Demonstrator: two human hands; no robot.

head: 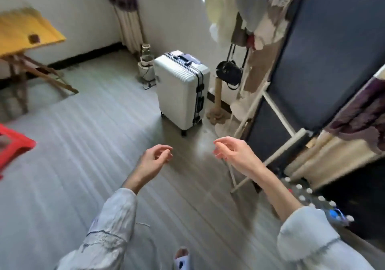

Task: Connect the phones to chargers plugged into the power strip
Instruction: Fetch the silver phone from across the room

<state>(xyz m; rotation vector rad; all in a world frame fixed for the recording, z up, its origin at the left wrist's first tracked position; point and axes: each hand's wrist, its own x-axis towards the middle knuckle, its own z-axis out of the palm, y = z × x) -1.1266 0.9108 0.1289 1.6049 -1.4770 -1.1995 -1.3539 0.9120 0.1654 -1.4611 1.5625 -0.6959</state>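
Observation:
No phone, charger or power strip shows clearly in the head view. My left hand [155, 161] hangs over the wooden floor at centre, fingers loosely curled and apart, holding nothing. My right hand [233, 152] is level with it to the right, also empty with fingers slightly spread. Both forearms wear pale blue sleeves. A thin dark cable [149, 85] lies on the floor by the wall behind the suitcase. The picture is blurred by motion.
A white suitcase [182, 88] stands ahead by the wall. A clothes rack [262, 111] with hanging garments and a black bag [229, 71] is at right. A yellow folding table [27, 32] and a red stool [14, 144] are at left. Bottle caps [308, 194] show lower right.

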